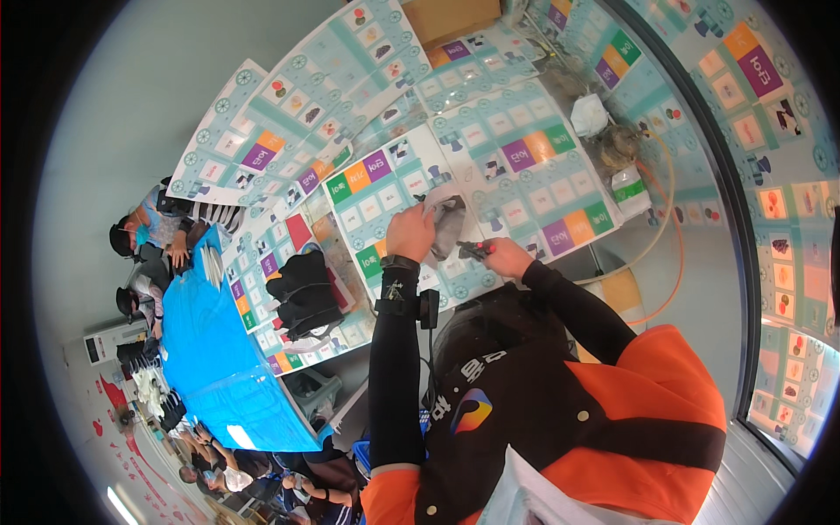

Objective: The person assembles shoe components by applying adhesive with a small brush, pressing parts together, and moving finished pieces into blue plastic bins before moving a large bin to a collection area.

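My left hand (411,234) is closed on the edge of a soft grey and whitish piece (450,226) that looks like fabric. The piece rests over the patterned table sheet, and its exact kind is hard to make out. My right hand (509,258) grips a small black hand tool with a red part (477,250), which looks like snips or pliers. Its tip points left, close to the lower right of the grey piece. A dark band with a small black box circles my left wrist.
A heap of black fabric pieces (306,296) lies left on the table sheet (525,131). At the far right are a white bundle (589,115), a green-and-white pack (628,192) and an orange hose (672,254). Several people sit along a blue-covered table (214,341) further left.
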Tool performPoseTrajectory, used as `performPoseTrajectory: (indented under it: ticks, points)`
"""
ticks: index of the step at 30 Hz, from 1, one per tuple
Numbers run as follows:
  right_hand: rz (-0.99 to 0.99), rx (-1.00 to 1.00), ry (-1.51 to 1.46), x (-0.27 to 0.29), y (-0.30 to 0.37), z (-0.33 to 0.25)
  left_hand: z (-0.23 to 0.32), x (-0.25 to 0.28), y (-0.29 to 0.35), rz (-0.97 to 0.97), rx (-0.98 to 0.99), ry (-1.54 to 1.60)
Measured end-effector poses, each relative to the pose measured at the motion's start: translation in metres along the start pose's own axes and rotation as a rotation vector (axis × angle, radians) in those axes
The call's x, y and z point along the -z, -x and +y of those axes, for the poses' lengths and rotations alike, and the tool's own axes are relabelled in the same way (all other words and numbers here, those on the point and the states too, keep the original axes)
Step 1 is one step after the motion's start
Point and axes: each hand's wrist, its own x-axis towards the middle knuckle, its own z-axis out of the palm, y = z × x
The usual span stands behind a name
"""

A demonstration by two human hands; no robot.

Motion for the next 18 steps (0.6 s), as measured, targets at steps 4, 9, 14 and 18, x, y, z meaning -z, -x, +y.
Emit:
performPoseTrajectory:
  ticks: [4, 9, 14, 18]
  points:
    - [-0.305, -0.122, -0.33, 0.012, -0.011, 0.007, -0.047, 0.014, 0.041, 0.042, 0.023, -0.126]
    - [0.279, -0.03, 0.116, 0.061, -0.029, 0.105, -0.153, 0.047, 0.169, 0.455, 0.324, -0.189]
    - [0.334, -0.113, 0.347, 0.087, -0.074, 0.172, -0.217, 0.189, 0.303, 0.361, 0.406, -0.278]
    - [0.392, -0.097, 0.616, 0.087, -0.102, 0.223, -0.179, 0.295, 0.297, 0.542, 0.844, 1.013]
